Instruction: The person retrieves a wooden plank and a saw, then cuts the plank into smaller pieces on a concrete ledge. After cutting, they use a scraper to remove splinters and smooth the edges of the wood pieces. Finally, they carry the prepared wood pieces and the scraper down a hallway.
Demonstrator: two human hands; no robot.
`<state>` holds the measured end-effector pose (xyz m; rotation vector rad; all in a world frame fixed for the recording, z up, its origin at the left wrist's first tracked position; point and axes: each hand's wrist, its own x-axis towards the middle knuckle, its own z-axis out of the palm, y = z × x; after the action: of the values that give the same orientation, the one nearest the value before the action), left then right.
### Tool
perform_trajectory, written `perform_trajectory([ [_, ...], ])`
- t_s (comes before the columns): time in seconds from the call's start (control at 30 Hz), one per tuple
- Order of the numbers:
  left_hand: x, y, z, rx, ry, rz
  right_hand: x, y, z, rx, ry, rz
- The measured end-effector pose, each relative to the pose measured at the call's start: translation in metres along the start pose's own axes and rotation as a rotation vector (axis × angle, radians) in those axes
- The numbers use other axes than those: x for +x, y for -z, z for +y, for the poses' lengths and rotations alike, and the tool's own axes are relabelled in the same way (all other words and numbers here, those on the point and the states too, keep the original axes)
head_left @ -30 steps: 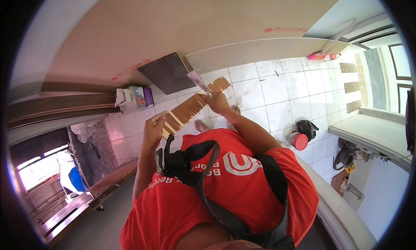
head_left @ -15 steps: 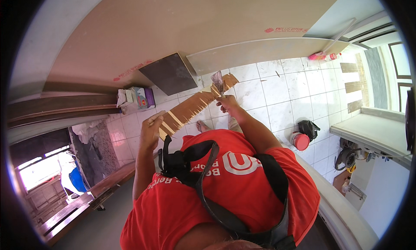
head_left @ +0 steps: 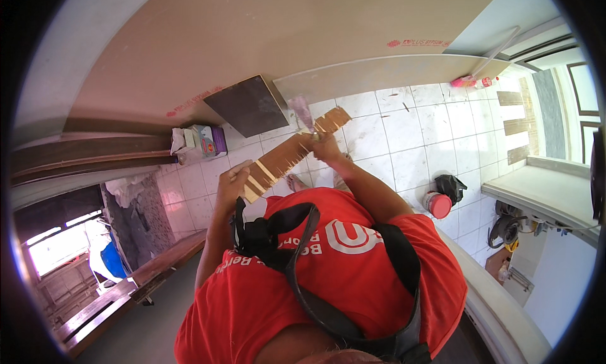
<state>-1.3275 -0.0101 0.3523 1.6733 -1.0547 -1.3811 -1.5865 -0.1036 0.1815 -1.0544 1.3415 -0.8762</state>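
Observation:
Across the front of me, slanting up to the right, is a brown strip of thin wood [head_left: 281, 157] with a jagged, splintered near edge and pale bare bands. My left hand [head_left: 233, 182] grips its lower left end, fingers on top. Closed near the strip's upper right part, my right hand [head_left: 325, 147] holds a scraper [head_left: 302, 113]. The scraper's blade widens away from the hand, looks smeared by motion and points up past the strip's far edge. Its handle is mostly hidden in my fingers.
A dark square panel [head_left: 247, 106] leans against big brown boards [head_left: 271, 36]. Beside it stands a purple and white box [head_left: 210, 141]. On the tiled floor [head_left: 404, 134] lie wood splinters, a red-lidded tub [head_left: 438, 204] and a black bag [head_left: 449, 188]. A counter [head_left: 536, 190] is at right.
The strip and my left hand have shifted slightly right and nearer the strip's middle line. My right hand has turned, and the scraper blade has swung left.

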Motion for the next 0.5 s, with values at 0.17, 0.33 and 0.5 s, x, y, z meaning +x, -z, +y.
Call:
perform_trajectory([
  [0.17, 0.006, -0.003, -0.008, -0.029, -0.024, -0.022, -0.006, -0.003, -0.016, -0.047, 0.049, 0.012],
  [0.33, 0.003, -0.004, 0.004, -0.135, 0.015, 0.013, -0.008, 0.022, 0.005, 0.065, -0.175, 0.006],
  [0.5, 0.002, -0.004, 0.013, -0.091, -0.028, -0.027, 0.0, 0.019, 0.014, 0.161, -0.233, 0.075],
])
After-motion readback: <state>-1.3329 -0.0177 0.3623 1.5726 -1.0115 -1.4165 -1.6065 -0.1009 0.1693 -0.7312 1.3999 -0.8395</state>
